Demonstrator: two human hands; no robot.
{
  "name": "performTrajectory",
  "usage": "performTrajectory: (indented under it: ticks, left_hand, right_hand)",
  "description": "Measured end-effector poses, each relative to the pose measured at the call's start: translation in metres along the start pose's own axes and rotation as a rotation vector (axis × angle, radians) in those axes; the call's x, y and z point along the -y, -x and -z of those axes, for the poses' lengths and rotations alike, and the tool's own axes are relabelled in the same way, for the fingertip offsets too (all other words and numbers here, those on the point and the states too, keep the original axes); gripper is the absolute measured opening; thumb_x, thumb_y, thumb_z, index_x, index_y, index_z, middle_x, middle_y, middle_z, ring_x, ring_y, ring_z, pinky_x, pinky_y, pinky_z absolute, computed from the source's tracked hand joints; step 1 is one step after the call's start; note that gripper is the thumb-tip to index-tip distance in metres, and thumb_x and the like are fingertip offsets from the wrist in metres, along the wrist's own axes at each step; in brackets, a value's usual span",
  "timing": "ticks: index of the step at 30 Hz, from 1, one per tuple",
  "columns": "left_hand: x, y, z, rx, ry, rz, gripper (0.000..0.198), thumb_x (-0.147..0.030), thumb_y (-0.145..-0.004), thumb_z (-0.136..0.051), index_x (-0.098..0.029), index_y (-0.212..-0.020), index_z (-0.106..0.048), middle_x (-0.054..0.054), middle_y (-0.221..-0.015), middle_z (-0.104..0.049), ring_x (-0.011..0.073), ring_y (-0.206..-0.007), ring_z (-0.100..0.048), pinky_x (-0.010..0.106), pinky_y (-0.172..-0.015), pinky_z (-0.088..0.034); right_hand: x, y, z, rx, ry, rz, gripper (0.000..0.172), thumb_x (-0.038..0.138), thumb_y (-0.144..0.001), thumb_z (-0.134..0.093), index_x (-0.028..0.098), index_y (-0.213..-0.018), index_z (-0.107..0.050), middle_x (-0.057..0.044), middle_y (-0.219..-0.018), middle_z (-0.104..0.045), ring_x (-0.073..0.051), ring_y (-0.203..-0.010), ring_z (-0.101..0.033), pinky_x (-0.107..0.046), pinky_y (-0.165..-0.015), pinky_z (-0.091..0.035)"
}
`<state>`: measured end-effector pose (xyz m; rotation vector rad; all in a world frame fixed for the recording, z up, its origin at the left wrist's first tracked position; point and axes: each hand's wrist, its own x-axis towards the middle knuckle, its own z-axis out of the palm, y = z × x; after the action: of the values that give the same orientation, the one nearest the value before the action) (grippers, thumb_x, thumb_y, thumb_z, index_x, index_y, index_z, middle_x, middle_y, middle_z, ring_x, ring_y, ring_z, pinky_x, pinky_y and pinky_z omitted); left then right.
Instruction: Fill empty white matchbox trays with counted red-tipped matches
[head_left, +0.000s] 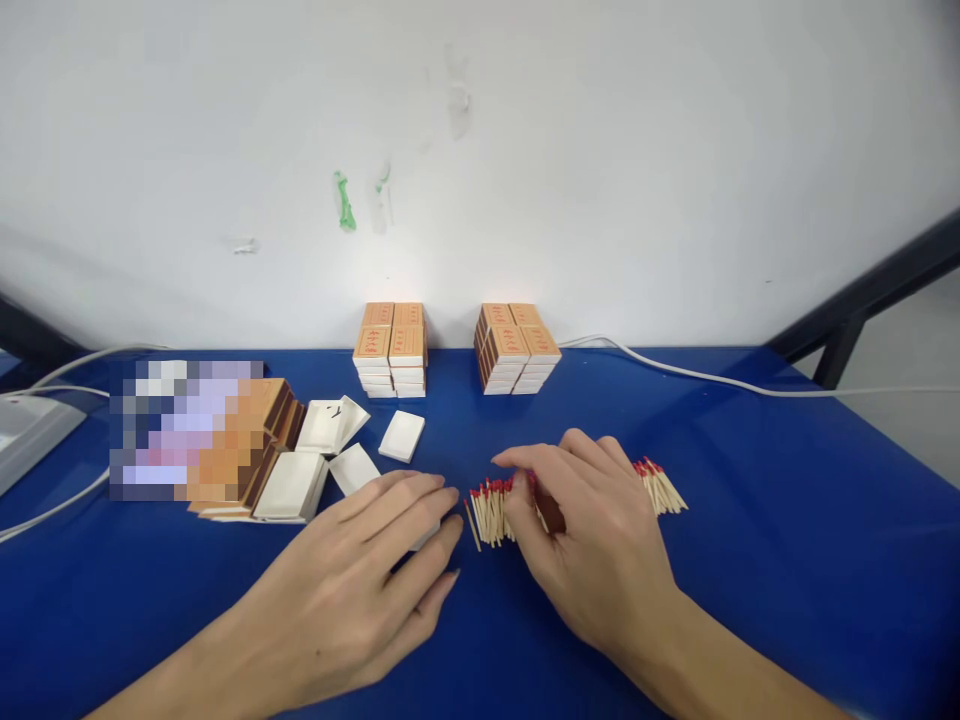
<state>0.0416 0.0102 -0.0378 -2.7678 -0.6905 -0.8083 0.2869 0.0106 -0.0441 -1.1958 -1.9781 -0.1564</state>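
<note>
Big white wall (645,180) filling the top of the view, and below it the blue table (795,520) stretches nearly edge to edge! Now the hands: the left hand (360,570) spreads low over the table, fingers loosely bent and slightly parted, with a small white piece (425,537) peeking out between them; whether it is gripped, I cannot tell. Across from it, the right hand (600,530) arches over the row of matches, half curled, thumb and forefinger apart around a brown piece (551,514); how firm that hold is, I cannot tell either

Over at the left, a pixelated patch (172,440) hides whatever lies there, running into the orange-brown sleeves (274,400). At the back stand two neat blocks: the left matchbox stack (390,355) and the right matchbox stack (517,350), orange tops up, white ends showing. Red characters on those lids, apparently Chinese, but too small to read for sure!

Nearer in, white trays (401,436) lie scattered beside the sleeves, one bearing a black squiggle (334,411). And smallest of all, the matches (491,515), red heads toward the wall, lined up under the right hand and poking out on both sides of it
</note>
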Motion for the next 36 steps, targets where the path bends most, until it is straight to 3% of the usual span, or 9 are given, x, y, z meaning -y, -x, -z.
performTrajectory:
  ticks: [4,6,11,17,20,25,28,31,36]
  left_hand:
    - [0.002,0.0,0.005,0.058,-0.151,0.113,0.038,-0.029,-0.105,-0.069,-0.007,-0.135,-0.078,0.022,-0.136,-0.077,0.0417,-0.122,-0.071,0.057,-0.095,-0.063]
    - [0.004,-0.001,0.008,0.122,-0.244,0.157,0.045,-0.038,-0.105,-0.066,-0.006,-0.134,-0.08,0.025,-0.129,-0.075,0.0463,-0.115,-0.07,0.06,-0.083,-0.062]
    - [0.009,-0.003,0.009,0.177,-0.288,0.13,0.04,-0.037,-0.107,-0.061,-0.006,-0.117,-0.084,0.017,-0.098,-0.071,0.0369,-0.093,-0.069,0.052,-0.074,-0.061]
    - [0.005,0.002,0.008,0.141,-0.135,0.164,0.039,-0.036,-0.108,-0.063,-0.004,-0.121,-0.081,0.018,-0.104,-0.071,0.0365,-0.107,-0.069,0.055,-0.095,-0.066]
    - [0.002,0.005,0.007,0.131,-0.097,0.176,0.043,-0.038,-0.107,-0.066,-0.004,-0.129,-0.078,0.019,-0.11,-0.071,0.0374,-0.111,-0.069,0.053,-0.092,-0.067]
    - [0.0,0.005,0.005,0.095,-0.067,0.129,0.05,-0.036,-0.104,-0.069,-0.006,-0.144,-0.071,0.017,-0.114,-0.071,0.035,-0.106,-0.067,0.051,-0.088,-0.065]
    - [0.001,0.004,0.004,0.066,-0.045,0.063,0.043,-0.033,-0.103,-0.069,-0.009,-0.138,-0.074,0.015,-0.113,-0.073,0.033,-0.103,-0.067,0.05,-0.088,-0.063]
    - [-0.002,0.008,0.007,0.041,-0.078,-0.015,0.038,-0.03,-0.1,-0.072,-0.008,-0.131,-0.076,0.011,-0.099,-0.076,0.0289,-0.092,-0.069,0.046,-0.082,-0.062]
    - [-0.014,0.015,0.024,0.039,-0.161,-0.078,0.019,-0.025,-0.098,-0.069,-0.019,-0.113,-0.078,-0.001,-0.071,-0.072,0.0225,-0.068,-0.072,0.044,-0.066,-0.06]
  right_hand:
    - [0.005,-0.001,-0.002,0.014,-0.034,0.04,0.019,0.005,-0.105,-0.062,0.014,-0.102,-0.078,0.001,-0.072,-0.063,-0.019,-0.073,-0.046,-0.04,-0.073,-0.033]
    - [0.006,0.0,-0.003,0.039,-0.027,0.06,0.018,0.004,-0.104,-0.064,0.016,-0.102,-0.077,0.0,-0.077,-0.066,-0.02,-0.076,-0.047,-0.04,-0.074,-0.034]
    - [0.01,0.005,-0.002,0.137,-0.036,-0.006,0.016,0.008,-0.103,-0.067,0.019,-0.109,-0.076,0.001,-0.085,-0.068,-0.022,-0.084,-0.052,-0.04,-0.083,-0.038]
    - [0.016,0.008,0.003,0.173,-0.004,-0.006,0.018,0.01,-0.105,-0.066,0.02,-0.09,-0.072,-0.001,-0.082,-0.062,-0.022,-0.083,-0.049,-0.041,-0.08,-0.035]
    - [0.02,0.007,0.005,0.151,-0.026,0.03,0.018,0.011,-0.104,-0.065,0.019,-0.089,-0.073,-0.003,-0.08,-0.062,-0.022,-0.082,-0.048,-0.041,-0.078,-0.035]
    - [0.012,0.01,0.01,0.116,-0.052,0.2,0.014,0.007,-0.101,-0.066,0.015,-0.105,-0.077,-0.002,-0.079,-0.066,-0.022,-0.081,-0.05,-0.041,-0.077,-0.038]
    - [-0.003,0.014,0.014,0.167,-0.005,0.37,0.018,0.013,-0.102,-0.065,0.012,-0.112,-0.08,-0.003,-0.078,-0.064,-0.023,-0.079,-0.048,-0.041,-0.073,-0.037]
    - [-0.014,0.016,0.02,0.16,0.088,0.492,0.024,0.018,-0.1,-0.066,0.012,-0.118,-0.082,-0.005,-0.08,-0.068,-0.025,-0.083,-0.053,-0.043,-0.076,-0.041]
    - [-0.015,0.019,0.024,0.108,0.187,0.49,0.027,0.019,-0.097,-0.068,0.019,-0.118,-0.085,-0.005,-0.098,-0.081,-0.026,-0.1,-0.063,-0.045,-0.093,-0.047]
